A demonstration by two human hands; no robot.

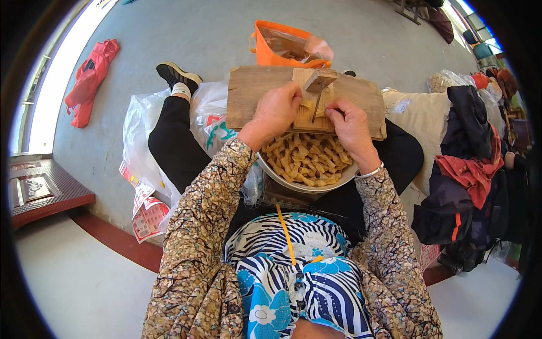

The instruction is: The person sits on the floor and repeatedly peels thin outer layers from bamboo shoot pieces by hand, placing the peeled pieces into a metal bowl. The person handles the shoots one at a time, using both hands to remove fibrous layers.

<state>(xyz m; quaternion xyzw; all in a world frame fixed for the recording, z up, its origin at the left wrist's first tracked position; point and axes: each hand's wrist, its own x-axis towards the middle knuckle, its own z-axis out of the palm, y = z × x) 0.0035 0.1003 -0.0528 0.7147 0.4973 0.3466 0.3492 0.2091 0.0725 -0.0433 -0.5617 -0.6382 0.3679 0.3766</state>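
A wooden board [254,91] lies across a round basin [305,188] between my legs. Fixed on it are a small wooden block [320,79] and a thin metal rod [316,105] slanting down from that block. My left hand [273,110] pinches a yellowish strip [305,104] just left of the rod. On the rod's right side, my right hand [350,125] has thumb and forefinger closed, with a bit of yellow at the tips. Beneath both hands, the basin holds many knotted yellow-brown pieces [305,161], which look like tofu-skin knots.
An orange bag [271,46] with a clear liner stands beyond the board. White plastic bags [142,123] lie by my left leg. To the right are a beige sack [417,123] and piled dark clothes [461,169]. A red cloth item [91,82] lies on the floor at left.
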